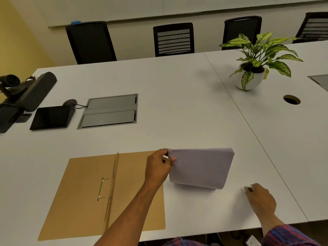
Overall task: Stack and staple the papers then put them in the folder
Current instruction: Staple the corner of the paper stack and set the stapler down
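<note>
A stack of white papers (200,167) stands tilted on its lower edge on the white table (177,103). My left hand (158,167) pinches the stack's upper left corner. To the left lies an open brown folder (79,192) with a metal fastener (100,188) near its spine; my left forearm crosses its right half. On the right, my right hand (260,197) rests on the table with its fingers closed over a small silver stapler (249,188), most of it hidden under the hand.
A potted plant (255,68) stands at the back right beside a round cable hole (291,99). A grey cable hatch (110,110), a black tablet (51,118) and camera gear (26,91) sit at the left. Black chairs (174,39) line the far side.
</note>
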The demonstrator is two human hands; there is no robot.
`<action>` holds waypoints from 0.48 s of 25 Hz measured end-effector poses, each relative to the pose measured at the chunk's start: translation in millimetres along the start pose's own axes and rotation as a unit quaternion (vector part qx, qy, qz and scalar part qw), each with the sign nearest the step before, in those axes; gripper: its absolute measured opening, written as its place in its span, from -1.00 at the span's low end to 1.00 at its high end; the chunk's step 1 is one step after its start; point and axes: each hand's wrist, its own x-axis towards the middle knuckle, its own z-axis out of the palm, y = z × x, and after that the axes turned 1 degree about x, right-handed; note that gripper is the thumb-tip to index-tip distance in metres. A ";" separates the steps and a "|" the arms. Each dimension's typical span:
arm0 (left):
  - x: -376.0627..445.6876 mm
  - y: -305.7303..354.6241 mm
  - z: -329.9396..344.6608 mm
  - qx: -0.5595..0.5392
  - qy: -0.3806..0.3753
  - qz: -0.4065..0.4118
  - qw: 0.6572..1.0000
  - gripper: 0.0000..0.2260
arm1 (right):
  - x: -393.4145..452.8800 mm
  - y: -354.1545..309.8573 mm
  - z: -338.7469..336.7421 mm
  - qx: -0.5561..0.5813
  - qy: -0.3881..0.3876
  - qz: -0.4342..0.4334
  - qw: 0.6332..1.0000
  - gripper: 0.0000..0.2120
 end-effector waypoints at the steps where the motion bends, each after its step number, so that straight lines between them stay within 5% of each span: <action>1: -0.3 0.2 0.1 0.000 0.000 -0.001 1.000 -0.83 | -1.1 2.8 2.1 -0.043 0.002 -0.009 0.999 -0.79; 7: -3.6 3.8 0.9 0.001 -0.007 0.003 1.000 -0.83 | 17.8 15.1 -2.2 -0.164 -0.021 -0.023 0.986 -0.90; 12: -3.1 -0.5 -2.9 0.005 0.003 -0.005 1.000 -0.84 | 30.9 12.1 -4.8 -0.210 -0.060 -0.038 0.975 -0.81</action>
